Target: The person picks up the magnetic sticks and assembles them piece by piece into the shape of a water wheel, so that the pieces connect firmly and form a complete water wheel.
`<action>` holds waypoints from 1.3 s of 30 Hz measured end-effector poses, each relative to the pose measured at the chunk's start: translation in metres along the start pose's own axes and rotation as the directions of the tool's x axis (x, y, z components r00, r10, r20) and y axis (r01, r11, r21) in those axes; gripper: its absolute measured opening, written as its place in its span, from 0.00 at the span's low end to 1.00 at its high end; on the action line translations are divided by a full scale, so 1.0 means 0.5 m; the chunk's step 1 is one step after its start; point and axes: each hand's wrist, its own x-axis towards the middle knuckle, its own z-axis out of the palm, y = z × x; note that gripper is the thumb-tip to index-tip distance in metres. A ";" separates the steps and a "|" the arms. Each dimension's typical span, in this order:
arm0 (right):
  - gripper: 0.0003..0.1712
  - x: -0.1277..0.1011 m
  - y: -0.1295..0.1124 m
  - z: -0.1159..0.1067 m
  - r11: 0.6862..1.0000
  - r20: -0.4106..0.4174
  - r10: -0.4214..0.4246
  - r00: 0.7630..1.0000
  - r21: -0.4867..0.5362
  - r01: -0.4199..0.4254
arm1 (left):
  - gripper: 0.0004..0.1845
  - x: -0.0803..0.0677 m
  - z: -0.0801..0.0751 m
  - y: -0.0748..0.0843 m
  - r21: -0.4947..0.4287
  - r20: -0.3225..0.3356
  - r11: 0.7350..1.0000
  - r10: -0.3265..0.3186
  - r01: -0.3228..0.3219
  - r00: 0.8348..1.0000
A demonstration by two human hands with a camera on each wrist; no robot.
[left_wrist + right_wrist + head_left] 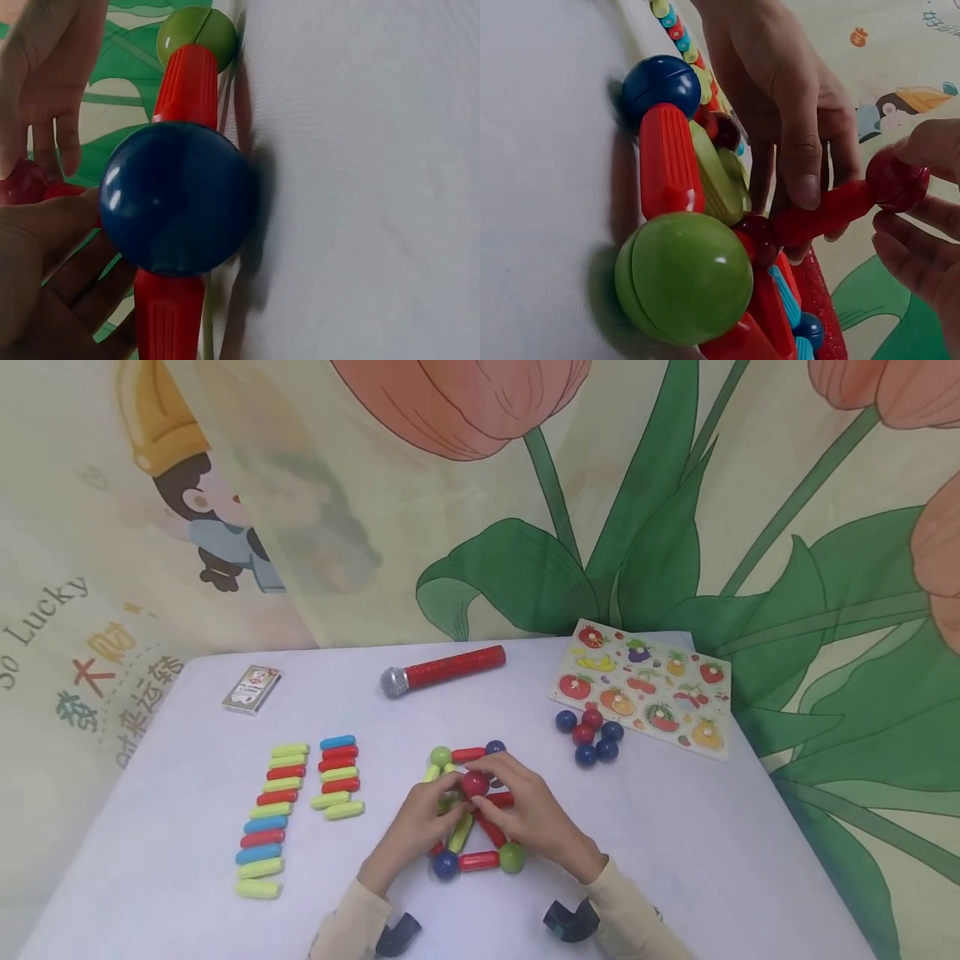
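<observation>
A frame of magnetic rods and balls (480, 860) stands mid-table, with a blue ball (446, 864) and a green ball (512, 857) at its near corners, joined by a red rod (478, 861). My right hand (491, 777) pinches the red ball (475, 783) at the top; the right wrist view shows that red ball (897, 180) between thumb and fingers. My left hand (438, 802) pinches the slanted red rod (821, 217) under it. The left wrist view is filled by the blue ball (176, 196), with the left hand (37, 277) beside it.
Two rows of spare rods (262, 827) (339, 777) lie at the left. A toy microphone (442, 670) and a small card box (251, 689) sit at the back. A fruit puzzle board (645, 693) and loose balls (588, 737) are at the right.
</observation>
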 end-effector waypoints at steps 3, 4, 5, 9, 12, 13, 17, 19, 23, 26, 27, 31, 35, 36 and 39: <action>0.28 -0.005 0.000 -0.001 1.000 -0.007 0.017 1.000 0.001 -0.017 | 0.18 -0.009 -0.008 -0.001 0.013 -0.022 1.000 0.001 -0.001 1.000; 0.28 -0.008 0.002 -0.003 1.000 -0.013 0.028 1.000 0.000 -0.028 | 0.19 -0.014 -0.015 -0.002 0.020 -0.042 1.000 0.002 -0.001 0.999; 0.28 -0.011 0.004 -0.006 0.999 -0.019 0.040 0.999 -0.003 -0.040 | 0.20 -0.021 -0.024 -0.004 0.031 -0.068 1.000 -0.003 0.005 0.998; 0.27 -0.028 0.023 -0.025 0.993 -0.095 0.110 0.989 -0.036 -0.114 | 0.20 -0.054 -0.083 -0.025 0.121 -0.222 0.992 -0.008 0.036 0.975; 0.24 -0.042 0.039 -0.040 0.984 -0.181 0.154 0.971 -0.063 -0.168 | 0.19 -0.087 -0.130 -0.048 0.255 -0.323 0.958 -0.043 0.131 0.945; 0.24 -0.046 0.042 -0.045 0.980 -0.208 0.167 0.964 -0.068 -0.184 | 0.19 -0.097 -0.142 -0.056 0.301 -0.342 0.938 -0.061 0.171 0.938; 0.23 -0.060 0.061 -0.058 0.972 -0.288 0.174 0.942 -0.102 -0.211 | 0.19 -0.131 -0.172 -0.080 0.445 -0.337 0.848 -0.138 0.286 0.932; 0.23 -0.065 0.069 -0.059 0.971 -0.302 0.175 0.937 -0.106 -0.215 | 0.19 -0.140 -0.176 -0.088 0.494 -0.305 0.817 -0.156 0.297 0.939; 0.22 -0.071 0.081 -0.057 0.971 -0.312 0.176 0.934 -0.103 -0.217 | 0.20 -0.145 -0.174 -0.099 0.534 -0.261 0.793 -0.176 0.294 0.949; 0.21 -0.075 0.084 -0.053 0.970 -0.313 0.177 0.933 -0.106 -0.220 | 0.20 -0.146 -0.170 -0.100 0.521 -0.243 0.795 -0.210 0.310 0.947; 0.21 -0.076 0.085 -0.052 0.970 -0.315 0.175 0.933 -0.110 -0.219 | 0.21 -0.147 -0.168 -0.100 0.510 -0.242 0.802 -0.212 0.310 0.947; 0.21 -0.072 0.072 -0.050 0.974 -0.328 0.151 0.933 -0.110 -0.196 | 0.23 -0.138 -0.156 -0.080 0.432 -0.275 0.870 -0.122 0.237 0.954; 0.22 -0.054 0.036 -0.047 0.992 -0.317 0.099 0.943 -0.049 -0.120 | 0.25 -0.102 -0.135 -0.019 0.321 -0.300 0.947 0.085 0.016 0.950; 0.23 -0.048 0.025 -0.045 0.995 -0.306 0.080 0.949 -0.026 -0.093 | 0.25 -0.091 -0.129 0.001 0.289 -0.296 0.956 0.136 -0.047 0.946; 0.23 -0.030 -0.007 -0.038 0.998 -0.255 0.040 0.966 0.051 -0.027 | 0.25 -0.056 -0.106 0.057 0.189 -0.260 0.959 0.255 -0.209 0.931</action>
